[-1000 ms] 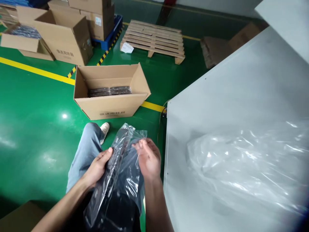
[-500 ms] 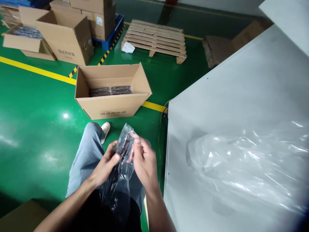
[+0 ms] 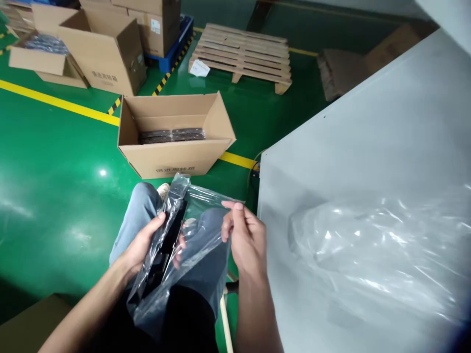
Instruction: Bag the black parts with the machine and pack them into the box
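Note:
A clear plastic bag stretches between my two hands above my lap. Inside it, along the left side, lies a long flat black part; its exact kind I cannot make out. My left hand wraps around the bag and the black part, thumb on top and fingertips showing through the film underneath. My right hand pinches the bag's edge between thumb and fingers and holds it out to the right, so the film is pulled taut.
An open cardboard box with bagged dark parts stands on the green floor ahead. More cartons are at the back left, near a wooden pallet. On my right, a grey table carries a heap of clear plastic bags.
My right hand has moved right, drawing the bag's loose side out flat. My left hand has shifted left and slightly down with the black part, which shows more plainly.

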Tool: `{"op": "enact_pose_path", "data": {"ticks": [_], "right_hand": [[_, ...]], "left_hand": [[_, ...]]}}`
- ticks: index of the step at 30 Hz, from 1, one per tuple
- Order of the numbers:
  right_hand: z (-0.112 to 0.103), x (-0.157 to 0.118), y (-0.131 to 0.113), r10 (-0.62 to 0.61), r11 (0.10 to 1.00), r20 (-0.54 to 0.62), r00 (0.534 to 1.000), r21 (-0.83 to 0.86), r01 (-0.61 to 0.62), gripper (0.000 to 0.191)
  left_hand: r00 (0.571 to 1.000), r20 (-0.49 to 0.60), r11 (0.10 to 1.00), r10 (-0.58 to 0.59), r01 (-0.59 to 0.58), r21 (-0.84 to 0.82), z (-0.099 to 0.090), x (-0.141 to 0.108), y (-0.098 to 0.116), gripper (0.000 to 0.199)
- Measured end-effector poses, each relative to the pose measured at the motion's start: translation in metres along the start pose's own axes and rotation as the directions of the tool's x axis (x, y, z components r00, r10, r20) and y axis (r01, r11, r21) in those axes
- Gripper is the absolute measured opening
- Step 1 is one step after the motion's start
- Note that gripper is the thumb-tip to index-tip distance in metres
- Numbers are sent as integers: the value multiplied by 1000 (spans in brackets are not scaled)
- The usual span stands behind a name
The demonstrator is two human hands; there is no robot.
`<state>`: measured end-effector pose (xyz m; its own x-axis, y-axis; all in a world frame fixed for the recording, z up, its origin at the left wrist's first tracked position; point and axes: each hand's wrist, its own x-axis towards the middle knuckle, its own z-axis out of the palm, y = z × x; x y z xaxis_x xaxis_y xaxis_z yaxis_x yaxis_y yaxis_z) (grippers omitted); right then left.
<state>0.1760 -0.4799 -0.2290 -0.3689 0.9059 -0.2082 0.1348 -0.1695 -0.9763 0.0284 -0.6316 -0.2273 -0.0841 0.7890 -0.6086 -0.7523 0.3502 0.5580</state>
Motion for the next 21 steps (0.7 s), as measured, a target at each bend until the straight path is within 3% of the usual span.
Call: {"op": "enact_pose_path", "data": {"ticks": [3, 6, 9, 11, 13, 18, 21], "right_hand": [[-2, 2, 7, 38, 999, 15, 999, 13, -38, 65], [1, -7, 20, 99, 994, 3, 995, 41, -100, 83], [13, -26, 38, 150, 986, 53, 987, 70, -153, 93], [25, -40, 50, 179, 983, 78, 981, 23, -182, 96], [38, -51, 61, 201, 980, 89, 976, -20, -200, 97], [53, -60, 70, 201, 978, 117, 973, -74, -194, 82], [49, -60, 65, 111, 982, 228, 967, -174, -72, 47]], "left_hand": [[998, -55, 998, 38, -35, 50, -5, 5, 6, 71], [965, -184, 966, 188, -148, 210, -9, 13, 7, 67], [845, -307, 853, 437, -281, 440, -9, 20, 5, 55], [755, -346, 755, 557, -286, 590, -7, 23, 3, 48], [694, -366, 676, 620, -236, 698, -4, 24, 1, 49], [597, -406, 593, 692, -149, 792, 1, 25, -5, 52], [567, -428, 594, 704, -139, 792, -4, 26, -4, 53]]}}
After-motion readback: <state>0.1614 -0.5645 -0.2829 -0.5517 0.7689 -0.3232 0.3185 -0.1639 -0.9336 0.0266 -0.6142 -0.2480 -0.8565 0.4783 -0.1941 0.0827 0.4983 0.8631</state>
